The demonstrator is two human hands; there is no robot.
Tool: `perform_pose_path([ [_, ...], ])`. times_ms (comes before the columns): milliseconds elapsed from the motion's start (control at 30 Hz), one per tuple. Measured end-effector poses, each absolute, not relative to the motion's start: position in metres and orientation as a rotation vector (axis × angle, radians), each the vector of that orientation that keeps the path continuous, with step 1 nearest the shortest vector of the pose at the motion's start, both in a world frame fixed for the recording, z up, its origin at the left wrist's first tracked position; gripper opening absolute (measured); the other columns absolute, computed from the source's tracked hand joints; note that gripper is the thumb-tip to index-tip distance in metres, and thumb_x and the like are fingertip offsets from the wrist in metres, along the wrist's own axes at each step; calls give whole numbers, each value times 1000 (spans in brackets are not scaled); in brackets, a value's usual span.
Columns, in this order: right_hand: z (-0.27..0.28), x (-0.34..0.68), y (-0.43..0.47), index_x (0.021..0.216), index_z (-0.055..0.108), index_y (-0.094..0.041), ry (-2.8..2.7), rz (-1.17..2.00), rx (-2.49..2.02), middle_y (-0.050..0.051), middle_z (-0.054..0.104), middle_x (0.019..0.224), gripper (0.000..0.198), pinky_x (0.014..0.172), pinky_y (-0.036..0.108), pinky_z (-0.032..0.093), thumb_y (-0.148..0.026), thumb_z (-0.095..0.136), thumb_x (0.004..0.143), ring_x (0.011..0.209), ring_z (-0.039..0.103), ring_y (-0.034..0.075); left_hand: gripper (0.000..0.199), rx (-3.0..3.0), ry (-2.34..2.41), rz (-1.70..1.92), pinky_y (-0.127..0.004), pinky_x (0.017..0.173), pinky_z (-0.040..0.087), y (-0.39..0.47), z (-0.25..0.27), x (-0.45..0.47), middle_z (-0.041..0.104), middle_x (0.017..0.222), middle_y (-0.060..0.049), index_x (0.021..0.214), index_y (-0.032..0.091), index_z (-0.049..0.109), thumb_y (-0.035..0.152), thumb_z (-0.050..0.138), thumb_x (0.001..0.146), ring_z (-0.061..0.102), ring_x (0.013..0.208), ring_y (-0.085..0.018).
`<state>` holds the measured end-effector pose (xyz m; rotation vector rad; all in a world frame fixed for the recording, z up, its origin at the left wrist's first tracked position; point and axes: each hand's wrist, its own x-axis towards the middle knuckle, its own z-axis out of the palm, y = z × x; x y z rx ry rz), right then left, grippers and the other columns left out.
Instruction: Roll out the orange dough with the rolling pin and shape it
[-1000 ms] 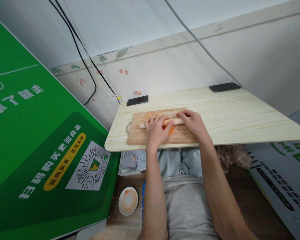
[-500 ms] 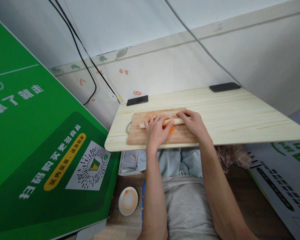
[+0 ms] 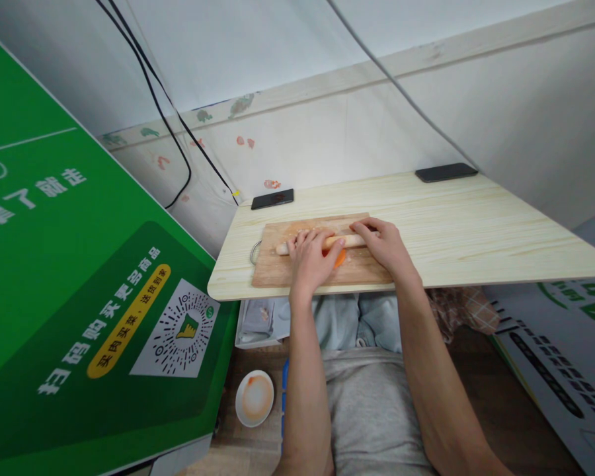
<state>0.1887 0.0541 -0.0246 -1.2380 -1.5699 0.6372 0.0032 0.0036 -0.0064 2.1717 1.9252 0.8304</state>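
A pale wooden rolling pin [image 3: 346,242] lies across a wooden cutting board [image 3: 272,272] near the table's front edge. My left hand [image 3: 313,254] is closed over its left half, fingers curled on top. Toward the other end, my right hand [image 3: 383,243] grips the pin with bent fingers. Under the pin, between the hands, a flat piece of orange dough [image 3: 340,258] shows in part; my left hand and the pin hide the rest. Orange smears and pale crumbs mark the board behind the pin.
Two dark phones, one at the back left [image 3: 272,199] and one at the back right [image 3: 446,172], lie on the light wooden table [image 3: 496,231]. A green printed panel [image 3: 104,297] stands at left. Below are a stained white bowl [image 3: 254,398] and a white box [image 3: 260,343].
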Motion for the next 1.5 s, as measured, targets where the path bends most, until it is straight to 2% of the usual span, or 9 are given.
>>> perform_pose_path([
  [1500, -25, 189, 55, 86, 80, -23, -1568, 647, -1225, 10, 85, 97, 32, 97, 44, 54, -50, 64, 93, 96, 74, 31, 26, 2172, 1903, 895, -48, 120, 37, 5, -7, 3, 81, 138, 0, 123, 32, 79, 50, 64, 111, 63, 134, -28],
])
